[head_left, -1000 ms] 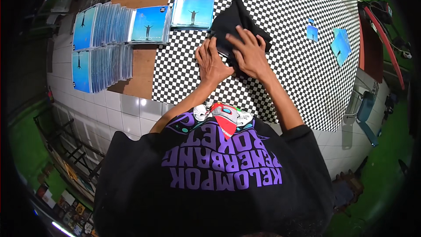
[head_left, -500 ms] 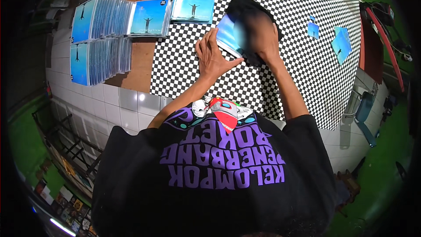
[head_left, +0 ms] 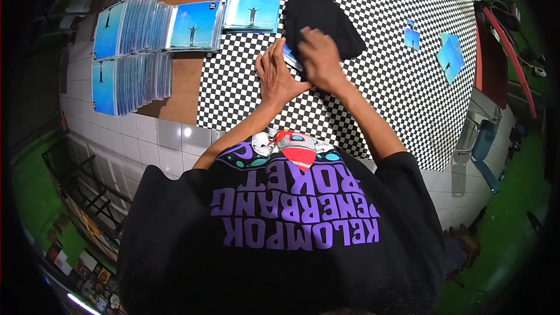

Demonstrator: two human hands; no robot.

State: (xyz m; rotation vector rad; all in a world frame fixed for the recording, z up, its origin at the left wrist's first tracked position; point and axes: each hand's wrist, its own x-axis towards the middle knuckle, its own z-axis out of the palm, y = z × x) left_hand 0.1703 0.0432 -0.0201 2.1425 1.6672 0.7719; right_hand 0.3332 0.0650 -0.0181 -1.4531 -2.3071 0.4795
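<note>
A CD case (head_left: 290, 57) with a blue cover lies on the checkered tablecloth, mostly hidden beneath a black cloth (head_left: 318, 14). My left hand (head_left: 276, 79) holds the case still, its fingers along the left edge and its thumb at the near edge. On top, my right hand (head_left: 321, 61) presses a fold of the black cloth down with curled fingers, the rest of the cloth spreading beyond it. Just left of the cloth sits a short stack of matching blue CD cases (head_left: 252, 9).
Two long rows of CD cases (head_left: 143, 26) lean on the brown wooden tabletop (head_left: 185, 87) at left, another blue case (head_left: 192, 26) lying at their right end. Loose blue printed cards (head_left: 450, 58) lie on the tablecloth (head_left: 385, 99) at right. A chair (head_left: 483, 149) stands beyond the right edge.
My right hand has moved left and nearer to me across the case with the cloth, which now covers most of the blue cover. My left hand stays at the case's edges.
</note>
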